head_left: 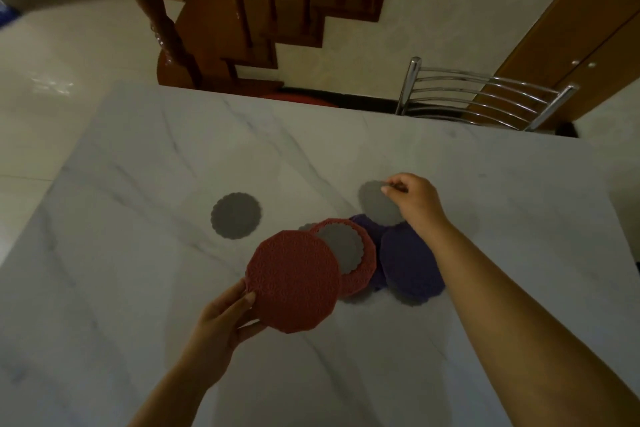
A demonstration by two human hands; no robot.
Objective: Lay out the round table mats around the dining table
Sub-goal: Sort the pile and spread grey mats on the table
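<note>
no writing legible. my left hand (221, 317) pinches red mat (292, 282); right hand (412, 199) pinches grey mat (379, 203) beyond it. purple mats (410, 260) partly hidden.

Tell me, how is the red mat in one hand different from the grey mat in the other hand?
The red mat looks bigger than the grey mat. The red mat has a bumpy pattern; the grey mat looks plain with a wavy edge. The left hand holds red, the right hand pinches grey. Both are round.

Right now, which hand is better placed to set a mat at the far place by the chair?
Right hand: it already pinches a grey mat, nearest the metal chair. Left hand holds a red mat near-side.
</note>
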